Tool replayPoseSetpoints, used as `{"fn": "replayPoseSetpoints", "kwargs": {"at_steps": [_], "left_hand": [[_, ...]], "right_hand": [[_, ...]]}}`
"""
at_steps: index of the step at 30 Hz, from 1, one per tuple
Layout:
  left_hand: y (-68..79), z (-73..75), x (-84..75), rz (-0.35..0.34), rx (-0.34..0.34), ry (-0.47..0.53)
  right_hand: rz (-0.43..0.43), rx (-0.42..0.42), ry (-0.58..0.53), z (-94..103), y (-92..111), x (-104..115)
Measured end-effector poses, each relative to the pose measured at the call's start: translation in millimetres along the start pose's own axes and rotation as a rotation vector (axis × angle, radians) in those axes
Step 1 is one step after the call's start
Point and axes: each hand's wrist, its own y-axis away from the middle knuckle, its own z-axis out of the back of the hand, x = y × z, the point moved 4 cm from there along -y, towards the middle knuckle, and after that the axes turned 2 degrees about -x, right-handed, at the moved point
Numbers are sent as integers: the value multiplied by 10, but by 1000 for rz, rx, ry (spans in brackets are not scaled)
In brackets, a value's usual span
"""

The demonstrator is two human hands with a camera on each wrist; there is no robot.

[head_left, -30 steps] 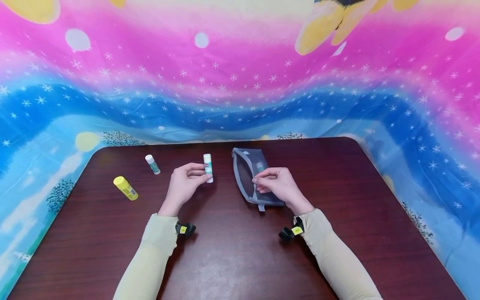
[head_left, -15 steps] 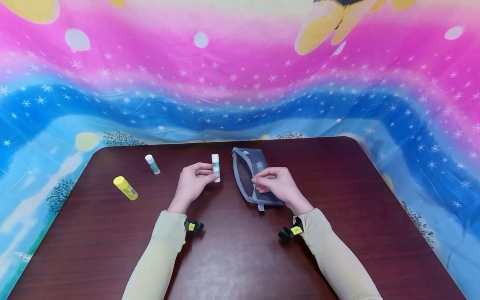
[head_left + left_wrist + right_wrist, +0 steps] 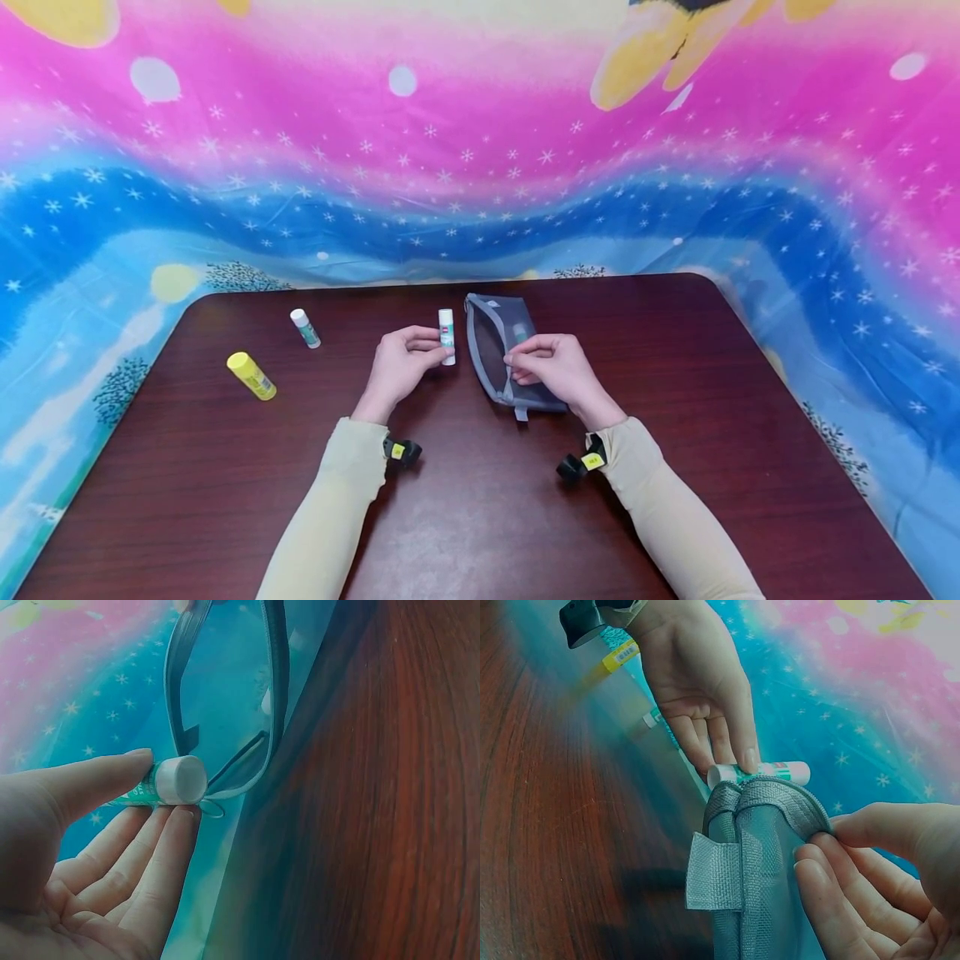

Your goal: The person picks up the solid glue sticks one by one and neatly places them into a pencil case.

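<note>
Between thumb and fingertips my left hand [image 3: 401, 367] pinches a white and green glue stick [image 3: 447, 337], held upright just left of the pouch's opening. My right hand [image 3: 558, 371] pinches the right edge of the mouth of a grey mesh zipper pouch [image 3: 540, 392], and the mouth gapes wide. Through the mesh a greenish item [image 3: 520, 332] shows inside, its kind unclear. In the right wrist view the held glue stick [image 3: 791, 772] appears behind the zipper edge of the pouch [image 3: 772, 877]; in the left wrist view its white end [image 3: 181, 780] points toward the opening.
On the left of the dark wooden table [image 3: 465, 533] lie a yellow glue stick [image 3: 252, 377] and a smaller white and green glue stick [image 3: 305, 328]. A patterned cloth [image 3: 480, 150] hangs behind the table's far edge.
My left hand has moved right with the glue stick, closer to the pouch. The right hand and the pouch have stayed nearly in place.
</note>
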Motion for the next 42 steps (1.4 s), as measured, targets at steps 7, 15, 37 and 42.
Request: {"fn": "replayPoseSetpoints", "kwargs": {"at_steps": [7, 15, 37, 42], "left_hand": [[13, -87, -26, 22, 2, 2], [3, -185, -32, 25, 5, 1], [-17, -385, 25, 83, 32, 53], [-26, -416, 29, 105, 25, 64]], "right_hand": [[-4, -3, -7, -2, -8, -7], [-18, -1, -6, -6, -17, -16], [-6, -2, -13, -14, -22, -51], [-7, -7, -10, -20, -18, -36]]}}
